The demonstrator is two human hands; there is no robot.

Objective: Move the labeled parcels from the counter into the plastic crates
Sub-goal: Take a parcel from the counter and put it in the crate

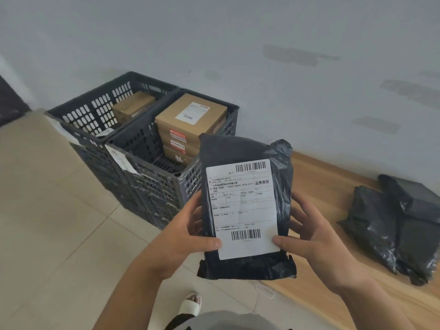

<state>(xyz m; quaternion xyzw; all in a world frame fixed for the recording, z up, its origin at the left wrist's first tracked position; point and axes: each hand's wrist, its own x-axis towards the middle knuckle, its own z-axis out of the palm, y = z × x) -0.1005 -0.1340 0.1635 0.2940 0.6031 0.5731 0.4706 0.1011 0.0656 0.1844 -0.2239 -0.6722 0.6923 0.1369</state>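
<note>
Parcel (246, 206), a black poly mailer with a white label (241, 208) facing the camera, was held up between both hands, clear of the counter (316, 186). The left hand (188, 236) gripped its left edge, thumb pressed on the label's lower corner; the right hand (314, 239) gripped the right edge the same way, thumb on the label's other lower corner. Its long axis ran upward and away from the hands, tilted slightly. The near crate (152, 172) stood ahead and to the left of the left hand, so that hand was the nearer one; it held stacked boxes (190, 120) on its far side, with open floor nearer. A second crate (95, 110) sat beyond it. Two more mailers (395, 225) lay on the counter, off to the right of the right hand. The coming move would probably swing left and forward, over the rim.
</note>
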